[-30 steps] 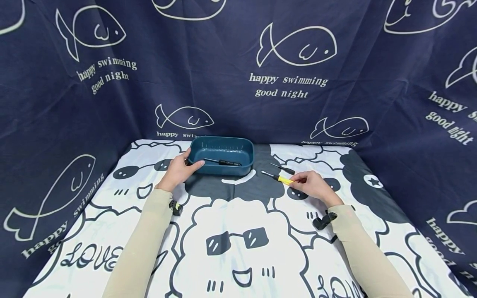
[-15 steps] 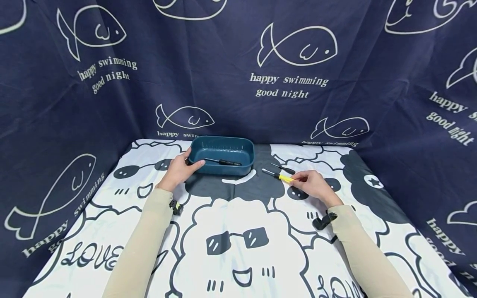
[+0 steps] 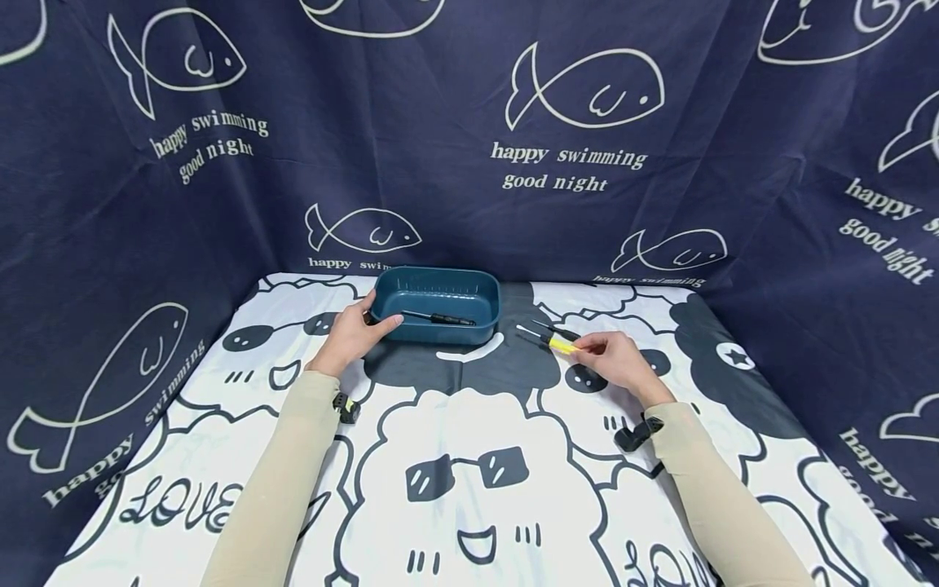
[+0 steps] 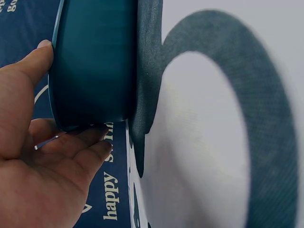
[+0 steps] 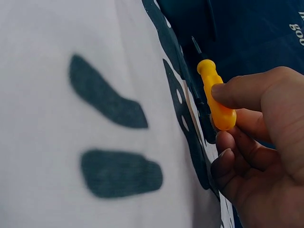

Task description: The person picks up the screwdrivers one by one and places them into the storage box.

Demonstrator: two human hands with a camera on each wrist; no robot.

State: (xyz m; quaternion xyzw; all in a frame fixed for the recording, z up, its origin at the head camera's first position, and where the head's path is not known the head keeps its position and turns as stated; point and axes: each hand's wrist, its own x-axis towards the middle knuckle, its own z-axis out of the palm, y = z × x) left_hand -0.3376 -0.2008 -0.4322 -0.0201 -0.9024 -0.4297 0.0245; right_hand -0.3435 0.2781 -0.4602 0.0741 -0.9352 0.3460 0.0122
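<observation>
My left hand [image 3: 352,336] holds the left end of a dark teal plastic box [image 3: 487,333]. In the left wrist view its thumb lies at the rim and its fingers reach round the end wall. A black-handled screwdriver [image 3: 451,319] lies inside the box, its shaft pointing left. To the right of the box, my right hand [image 3: 616,359] pinches a screwdriver with a yellow handle [image 5: 217,97] between thumb and fingers. Its shaft points left toward the box, close over the cloth. Just behind it, a small black screwdriver [image 3: 566,334] lies on the cloth, partly overlapped in the head view.
A white cloth [image 3: 469,424] printed with black cartoon sheep covers the table. Dark blue curtains [image 3: 440,147] with fish drawings hang behind it and on both sides. The box stands near the back edge, close to the rear curtain.
The yellow screwdriver has risen slightly off the cloth with my right hand, its shaft tip tilting up. My left hand and the box have stayed in place.
</observation>
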